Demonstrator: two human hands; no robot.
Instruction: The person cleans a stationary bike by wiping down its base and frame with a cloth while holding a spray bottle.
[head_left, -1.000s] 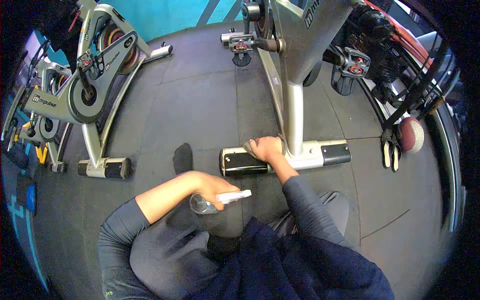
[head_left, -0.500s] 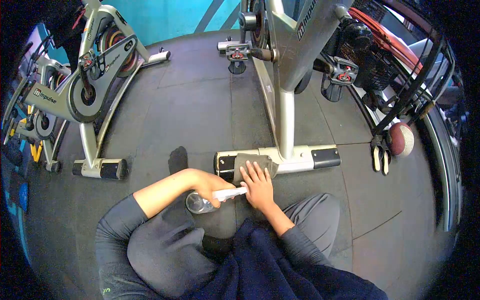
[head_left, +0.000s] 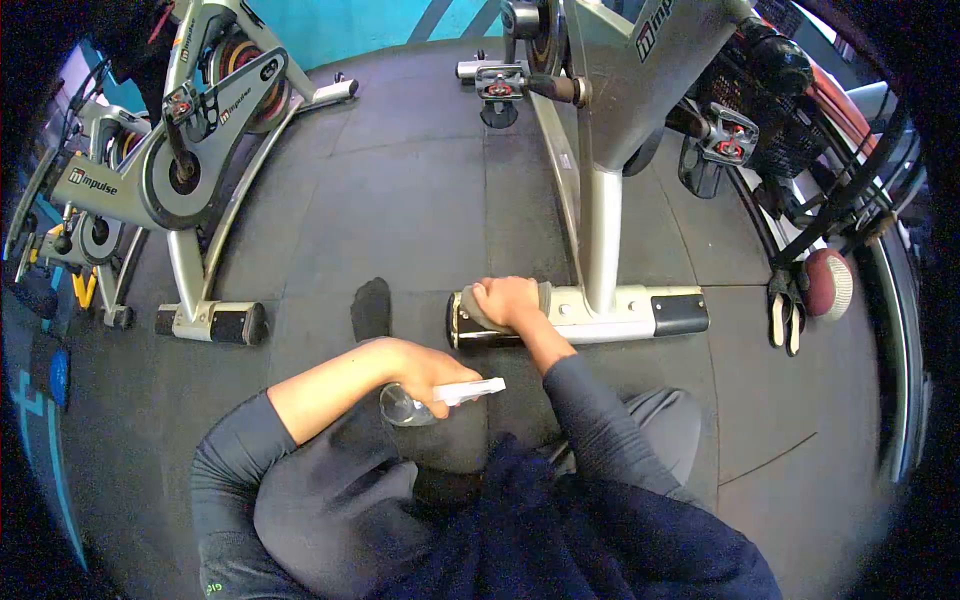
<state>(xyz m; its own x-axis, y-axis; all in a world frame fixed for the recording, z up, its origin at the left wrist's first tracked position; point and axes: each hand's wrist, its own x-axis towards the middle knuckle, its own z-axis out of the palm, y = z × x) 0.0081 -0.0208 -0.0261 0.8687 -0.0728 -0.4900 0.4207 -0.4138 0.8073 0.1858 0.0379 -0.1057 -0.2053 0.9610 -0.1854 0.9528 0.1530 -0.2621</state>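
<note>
My left hand (head_left: 428, 376) is wrapped round a clear spray bottle (head_left: 403, 408) with a white trigger head, held tilted above my lap. The bottle's nozzle points right, and part of its body is hidden by the fingers. Farther forward, my right hand (head_left: 508, 300) is closed on a grey-brown cloth (head_left: 477, 312). It presses the cloth onto the left part of the exercise bike's floor bar (head_left: 632, 314), a pale metal foot with black end caps. Most of the cloth lies under the hand and fingers.
The bike's silver post (head_left: 603, 235) rises from the bar, with pedals above. A second exercise bike (head_left: 185, 250) stands at the left. A maroon and white ball (head_left: 828, 284) and a pair of dark shoes (head_left: 786, 312) are at the right. My foot (head_left: 371, 308) rests on the dark floor.
My right hand has gone from lying flat on the cloth with spread fingers to gripping it, farther forward on the bar. The left hand keeps the bottle. The view has shifted slightly.
</note>
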